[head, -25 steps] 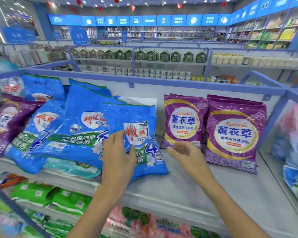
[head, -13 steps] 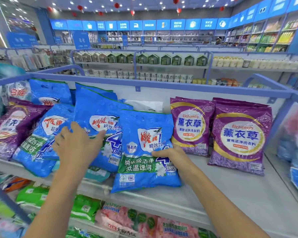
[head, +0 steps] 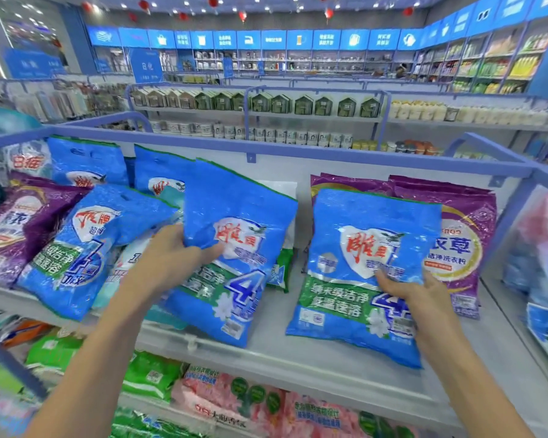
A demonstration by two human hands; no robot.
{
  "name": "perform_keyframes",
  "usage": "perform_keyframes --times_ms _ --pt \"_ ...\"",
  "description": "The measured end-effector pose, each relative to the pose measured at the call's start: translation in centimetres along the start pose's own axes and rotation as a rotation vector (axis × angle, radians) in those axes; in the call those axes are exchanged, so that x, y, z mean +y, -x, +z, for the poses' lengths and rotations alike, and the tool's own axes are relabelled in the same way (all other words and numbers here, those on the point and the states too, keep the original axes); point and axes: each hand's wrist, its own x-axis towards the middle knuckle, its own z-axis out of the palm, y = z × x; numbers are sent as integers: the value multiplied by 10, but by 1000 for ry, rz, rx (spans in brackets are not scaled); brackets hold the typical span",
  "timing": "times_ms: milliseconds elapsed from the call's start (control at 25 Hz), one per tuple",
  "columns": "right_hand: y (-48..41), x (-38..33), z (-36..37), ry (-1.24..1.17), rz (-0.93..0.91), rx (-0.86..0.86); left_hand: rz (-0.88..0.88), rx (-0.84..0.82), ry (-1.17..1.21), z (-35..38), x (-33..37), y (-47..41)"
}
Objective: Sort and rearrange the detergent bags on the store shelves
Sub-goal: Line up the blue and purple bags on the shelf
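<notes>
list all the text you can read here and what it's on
"雕牌", "4": blue bag in the right hand, tilted blue bag in the left hand.
"纳米级洁净 低温速溶": first bag's green band.
"洁净洗衣粉": purple bag behind it.
"日化": blue aisle sign.
Wall signs, lower-shelf packs: too blurred.

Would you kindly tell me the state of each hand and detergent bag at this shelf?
left hand: grips the middle blue bag at its left edge.
right hand: holds the right blue bag at its lower right.
middle blue bag: tilted, held.
right blue bag: upright, in front of the purple bags.
purple bags: standing, partly covered.
left blue bag: leaning, untouched.
</notes>
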Motion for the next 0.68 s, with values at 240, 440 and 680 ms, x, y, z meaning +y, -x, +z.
perform_keyframes --times_ms 240,440,680 --pt "16 -23 -70 69 50 97 -105 -271 348 115 -6 23" --pt "26 -33 -96 171 65 176 -95 -273 322 160 8 22" --pt "23 -23 -99 431 -55 206 -30 -109 27 165 6 36"
